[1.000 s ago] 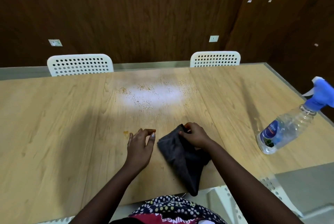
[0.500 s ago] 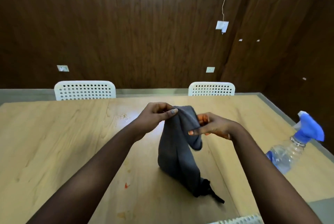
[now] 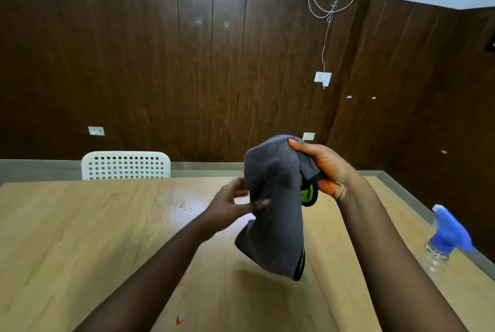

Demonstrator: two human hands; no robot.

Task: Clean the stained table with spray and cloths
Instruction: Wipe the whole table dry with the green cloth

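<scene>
White perforated plastic chair point(image 3: 126, 165), its lower part hidden behind the light wooden table point(image 3: 67, 238). Left hand point(image 3: 235, 203), blurred, pinches the hanging dark grey cloth point(image 3: 276, 205); right hand point(image 3: 325, 171) grips its bunched top, held above the table. A crumb stain point(image 3: 183, 205) is partly hidden. The clear spray bottle with blue trigger point(image 3: 447, 238) is cut off.

Two bare forearms entering from lower frame, no sleeves visible, left hand point(image 3: 233, 205) and right hand point(image 3: 325, 168) ungloved, no rings, watch or wristbands seen, fingernails short
</scene>
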